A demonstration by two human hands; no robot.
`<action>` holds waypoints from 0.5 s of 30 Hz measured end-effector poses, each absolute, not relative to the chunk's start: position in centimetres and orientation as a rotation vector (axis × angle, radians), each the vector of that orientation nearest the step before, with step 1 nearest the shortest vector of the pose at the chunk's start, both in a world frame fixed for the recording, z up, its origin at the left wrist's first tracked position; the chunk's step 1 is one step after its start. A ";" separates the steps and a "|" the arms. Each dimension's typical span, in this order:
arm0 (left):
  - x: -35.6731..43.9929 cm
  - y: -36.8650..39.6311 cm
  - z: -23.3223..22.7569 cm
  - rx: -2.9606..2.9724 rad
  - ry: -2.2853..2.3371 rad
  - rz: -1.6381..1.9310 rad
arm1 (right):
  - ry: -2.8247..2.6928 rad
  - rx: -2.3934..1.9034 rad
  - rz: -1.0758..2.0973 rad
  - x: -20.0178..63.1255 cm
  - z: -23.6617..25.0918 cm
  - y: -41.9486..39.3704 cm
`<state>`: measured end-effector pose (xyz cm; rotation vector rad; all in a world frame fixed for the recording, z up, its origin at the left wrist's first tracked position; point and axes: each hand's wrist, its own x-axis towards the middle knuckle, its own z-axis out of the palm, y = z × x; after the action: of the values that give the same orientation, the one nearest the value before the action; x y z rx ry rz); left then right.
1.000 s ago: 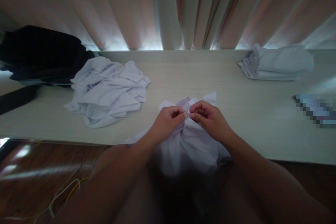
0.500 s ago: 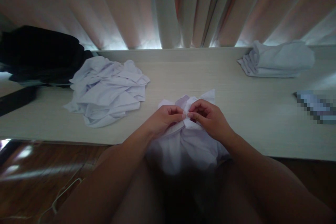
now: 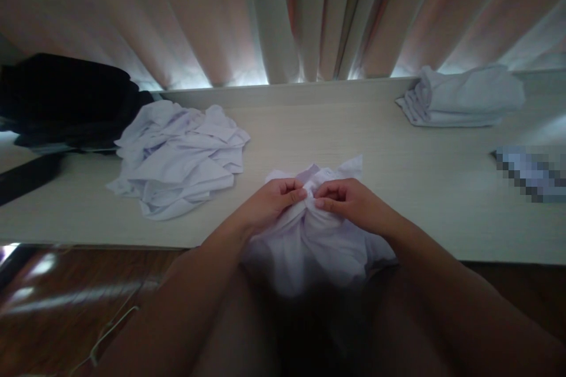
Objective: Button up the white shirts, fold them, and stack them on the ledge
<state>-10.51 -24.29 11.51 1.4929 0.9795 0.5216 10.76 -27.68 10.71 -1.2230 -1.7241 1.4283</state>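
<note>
A white garment (image 3: pixel 309 244) lies bunched at the near edge of the pale wooden table (image 3: pixel 398 188) and hangs over that edge toward me. My left hand (image 3: pixel 272 203) and my right hand (image 3: pixel 349 203) meet at its top, each pinching a gathered fold of the cloth with fingertips almost touching. A collar-like flap sticks up just behind my fingers.
A crumpled heap of white clothes (image 3: pixel 177 156) lies at the left. A folded white pile (image 3: pixel 462 97) sits at the far right by the curtain (image 3: pixel 283 12). Dark clothing (image 3: pixel 66 100) lies at the far left. A blurred-out item (image 3: pixel 530 171) rests at the right edge.
Both hands have shifted slightly down and toward me while still pinching the cloth, and the fabric under them is more gathered. The view has tilted a little.
</note>
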 end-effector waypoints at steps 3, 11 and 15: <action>-10.8 -24.1 11.7 1.462 0.979 0.518 | -1.865 -1.225 1.380 11.1 11.1 -27.9; -11.2 -23.7 12.2 1.294 0.957 0.544 | -2.043 -1.278 1.063 11.8 11.8 -28.0; -11.0 -23.9 11.7 1.174 0.931 0.556 | -2.100 -1.256 1.000 11.7 11.4 -27.9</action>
<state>-10.99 -23.88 11.73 1.1743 0.9309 0.5558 11.69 -27.87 11.40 -1.2562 -2.0997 1.0001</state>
